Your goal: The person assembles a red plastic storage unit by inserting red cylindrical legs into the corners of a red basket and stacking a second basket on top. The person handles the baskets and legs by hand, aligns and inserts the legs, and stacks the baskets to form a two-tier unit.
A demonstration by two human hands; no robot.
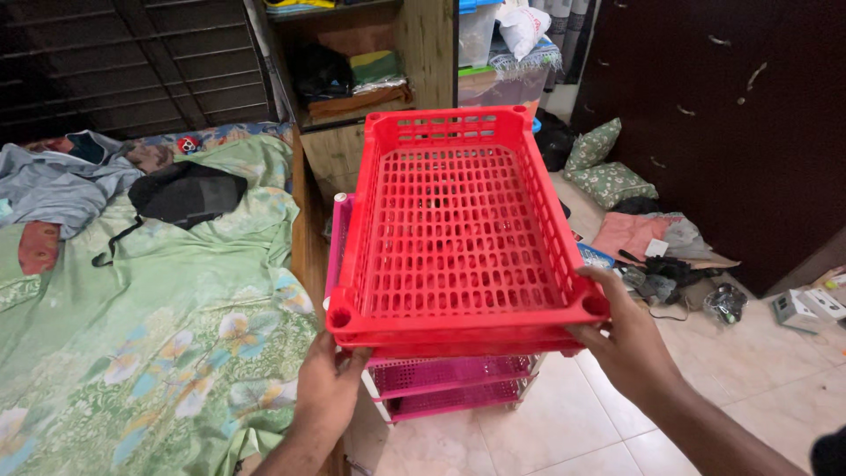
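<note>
I hold a red plastic tray (454,225) with a slotted bottom, level in front of me. My left hand (328,388) grips its near left corner from below. My right hand (621,339) grips its near right corner, thumb on the rim. Right under the tray stands a pink plastic rack (449,379) with two slotted shelves showing; one white-capped pink post (339,216) of it rises at the tray's left side. Whether the tray touches the rack I cannot tell.
A bed with a green flowered sheet (150,326) fills the left; clothes and a black bag (187,194) lie on it. A wooden shelf unit (352,79) stands behind. Dark wardrobe doors (731,115), cushions, clothes and small items on the tiled floor (696,264) are at right.
</note>
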